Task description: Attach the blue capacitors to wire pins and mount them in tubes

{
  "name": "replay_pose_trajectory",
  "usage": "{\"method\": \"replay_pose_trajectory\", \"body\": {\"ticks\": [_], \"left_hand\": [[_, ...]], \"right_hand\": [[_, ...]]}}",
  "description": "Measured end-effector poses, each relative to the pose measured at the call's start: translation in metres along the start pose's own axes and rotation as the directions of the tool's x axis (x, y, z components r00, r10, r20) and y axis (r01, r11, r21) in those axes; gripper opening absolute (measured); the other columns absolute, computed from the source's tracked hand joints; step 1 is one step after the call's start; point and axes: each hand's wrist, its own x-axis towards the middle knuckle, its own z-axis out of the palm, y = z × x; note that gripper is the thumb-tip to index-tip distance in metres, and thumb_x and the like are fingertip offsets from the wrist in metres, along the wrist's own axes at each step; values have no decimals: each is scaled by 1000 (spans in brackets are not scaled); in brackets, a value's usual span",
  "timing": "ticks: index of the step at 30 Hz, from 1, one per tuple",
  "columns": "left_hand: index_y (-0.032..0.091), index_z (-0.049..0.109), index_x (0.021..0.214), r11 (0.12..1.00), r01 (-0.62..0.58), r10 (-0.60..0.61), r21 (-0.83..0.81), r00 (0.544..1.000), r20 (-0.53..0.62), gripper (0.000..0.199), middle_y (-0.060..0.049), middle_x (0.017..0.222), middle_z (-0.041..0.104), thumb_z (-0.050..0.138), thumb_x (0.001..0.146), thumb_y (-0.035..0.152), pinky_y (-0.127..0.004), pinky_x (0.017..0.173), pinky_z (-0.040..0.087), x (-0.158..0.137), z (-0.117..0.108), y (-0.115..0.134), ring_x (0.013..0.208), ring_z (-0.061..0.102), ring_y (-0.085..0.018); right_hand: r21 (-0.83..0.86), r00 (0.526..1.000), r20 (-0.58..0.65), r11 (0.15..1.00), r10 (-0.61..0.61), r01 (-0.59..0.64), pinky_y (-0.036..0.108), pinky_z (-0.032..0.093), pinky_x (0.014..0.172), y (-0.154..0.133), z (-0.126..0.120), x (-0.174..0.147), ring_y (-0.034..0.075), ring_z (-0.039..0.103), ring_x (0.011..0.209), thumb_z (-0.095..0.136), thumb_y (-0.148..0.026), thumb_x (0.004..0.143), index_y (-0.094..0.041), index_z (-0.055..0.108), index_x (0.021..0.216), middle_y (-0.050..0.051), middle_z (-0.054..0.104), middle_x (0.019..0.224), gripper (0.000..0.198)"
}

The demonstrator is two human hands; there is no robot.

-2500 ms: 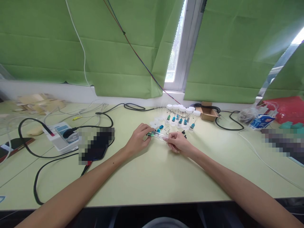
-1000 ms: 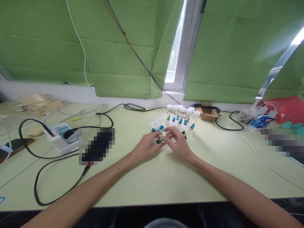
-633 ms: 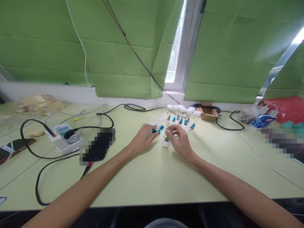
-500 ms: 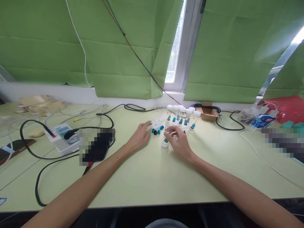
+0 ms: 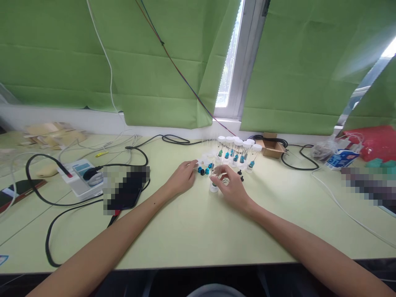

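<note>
My right hand (image 5: 230, 183) has its thumb and fingers closed around a small clear vial (image 5: 213, 188), which stands on the table with a whitish base. A dark green part shows faintly inside, and a thin rod rises near the fingertips; the fingers hide most of the vial. My left hand (image 5: 183, 177) lies on the table with fingers extended, holding nothing. Just right of its fingertips sit several small blue fittings (image 5: 207, 171) and a black fitting (image 5: 202, 172). Behind my right hand stands a group of clear vials (image 5: 236, 152) with white caps and blue or green parts inside.
Small black pieces (image 5: 240, 176) lie right of my right hand. A cardboard box (image 5: 272, 148) sits behind. At left are a phone (image 5: 128, 192), a white power strip (image 5: 83, 181) and black cables (image 5: 49, 235). A red bag (image 5: 379, 142) and a blue-and-white packet (image 5: 342, 159) lie far right.
My right hand's fingers have shifted slightly down and left over the vial, covering more of it. The small black pieces beside the hand show more fully. My left hand has hardly moved.
</note>
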Motion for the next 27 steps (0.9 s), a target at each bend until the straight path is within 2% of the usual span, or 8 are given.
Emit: {"method": "replay_pose_trajectory", "body": {"ticks": [5, 7, 9, 13, 16, 22, 25, 27], "left_hand": [[14, 60, 109, 981, 31, -19, 191, 998, -67, 31, -13, 92, 69, 35, 92, 21, -41, 84, 46, 3, -8, 6, 95, 59, -28], [15, 62, 102, 972, 51, -30, 230, 995, -95, 29, -12, 86, 68, 37, 92, 24, -41, 80, 45, 2, -10, 7, 90, 59, -28], [15, 64, 98, 971, 43, -18, 236, 994, -104, 27, -12, 88, 68, 40, 92, 27, -39, 79, 44, 1, -9, 7, 92, 57, -28], [16, 66, 98, 981, -5, 20, 196, 997, -75, 26, -11, 100, 68, 45, 91, 29, -39, 83, 43, -1, -6, 5, 92, 55, -26], [18, 66, 98, 987, -27, 31, 156, 999, -23, 26, -10, 98, 68, 41, 92, 25, -39, 83, 42, -1, -3, 0, 89, 55, -25], [17, 65, 105, 989, 71, -67, 130, 997, -37, 28, -13, 95, 61, 42, 91, 24, -40, 81, 44, -2, 1, -6, 95, 51, -28], [18, 63, 109, 993, 111, -108, 35, 991, -84, 31, -12, 97, 56, 40, 93, 31, -39, 82, 44, -3, -1, -1, 95, 52, -26], [20, 63, 109, 985, 153, -162, -76, 979, -125, 34, -9, 96, 54, 37, 95, 36, -38, 81, 44, -3, -6, 7, 87, 54, -22]], "right_hand": [[-34, 999, 36, 999, -1, 2, 33, 47, 75, 2, 1, -1, 18, 57, 83, 60, -30, 85, -20, 56, 91, 5, 63, 94, 12], [-55, 998, 69, 998, 0, 4, 33, 46, 76, 4, 2, -2, 19, 57, 84, 60, -30, 84, -21, 56, 91, 4, 63, 94, 12], [-78, 994, 106, 997, 16, -8, 33, 45, 77, 6, 3, -3, 19, 57, 86, 60, -29, 84, -21, 56, 94, 4, 64, 95, 13], [-136, 985, 166, 990, 54, -31, 33, 44, 78, 11, 5, -5, 18, 56, 86, 61, -29, 83, -21, 57, 99, 4, 63, 96, 18], [-153, 977, 200, 987, 70, -39, 33, 44, 78, 14, 6, -5, 17, 56, 81, 61, -30, 83, -21, 56, 101, 3, 63, 92, 21], [-159, 971, 222, 986, 88, -52, 33, 44, 77, 15, 6, -6, 17, 55, 78, 60, -31, 84, -22, 55, 103, 2, 62, 89, 22], [-168, 971, 226, 985, 79, -41, 33, 43, 77, 14, 6, -6, 17, 54, 78, 58, -33, 84, -21, 55, 103, 3, 61, 88, 22], [-181, 972, 224, 983, 70, -30, 33, 43, 76, 13, 6, -6, 18, 53, 78, 58, -33, 85, -21, 55, 102, 3, 60, 86, 21]]}}
